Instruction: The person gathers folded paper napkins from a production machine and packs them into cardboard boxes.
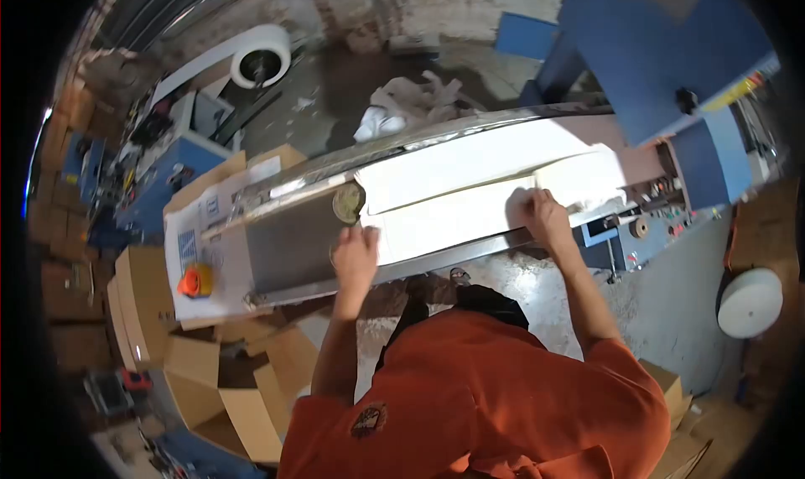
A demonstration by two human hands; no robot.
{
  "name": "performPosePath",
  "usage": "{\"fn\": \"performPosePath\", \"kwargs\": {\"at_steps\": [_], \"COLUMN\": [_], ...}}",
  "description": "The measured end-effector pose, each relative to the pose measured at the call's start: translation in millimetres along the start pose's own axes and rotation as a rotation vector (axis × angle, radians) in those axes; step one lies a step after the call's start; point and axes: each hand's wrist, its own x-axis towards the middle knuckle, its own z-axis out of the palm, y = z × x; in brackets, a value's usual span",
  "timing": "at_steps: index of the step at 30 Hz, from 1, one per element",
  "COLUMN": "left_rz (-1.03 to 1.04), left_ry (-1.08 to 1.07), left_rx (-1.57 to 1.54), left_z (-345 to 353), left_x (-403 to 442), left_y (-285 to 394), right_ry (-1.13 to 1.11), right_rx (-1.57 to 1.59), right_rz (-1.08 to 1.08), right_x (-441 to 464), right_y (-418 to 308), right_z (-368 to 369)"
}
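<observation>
Long white strips point(444, 219) of sheet material lie side by side along a metal-edged conveyor bed point(289, 236), very bright under the light. At their near left corner is my left hand point(355, 259), its fingers curled in and a little blurred. Whether it grips anything is hidden. My right hand point(548, 221) is over the near strip toward its right part, fingertips pinched together at the strip's surface. A round, dull-coloured disc point(348, 203) sits at the left end of the strips.
A blue machine point(662, 51) stands over the bed's right end. On the left are an orange and yellow object point(194, 281) on printed cardboard and an open carton point(231, 395). A white roll point(261, 56) stands at the back left, another roll point(750, 303) at the right.
</observation>
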Motion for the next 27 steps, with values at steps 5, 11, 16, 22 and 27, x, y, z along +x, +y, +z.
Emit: {"fn": "performPosePath", "kwargs": {"at_steps": [5, 11, 16, 22, 27], "left_rz": [-0.468, -0.406, -0.357, -0.512, -0.738], "left_ry": [-0.33, -0.179, 0.14, 0.426, 0.729], "left_rx": [-0.292, -0.432, -0.516, -0.619, -0.56], "left_z": [11, 22, -31, -115, -157], "left_x": [5, 2, -34, -121, -243], "left_y": [52, 70, 45, -54, -195], "right_ry": [-0.066, -0.122, 0.096, -0.097, -0.359], "right_rx": [-0.094, 0.216, 0.447, 0.375, 0.253], "right_rz": [-0.028, 0.028, -0.275, -0.501, -0.599], "right_x": [18, 13, 9, 4, -47], "right_y": [-12, -54, -100, -249, -439], "right_z": [5, 5, -6, 27, 101]}}
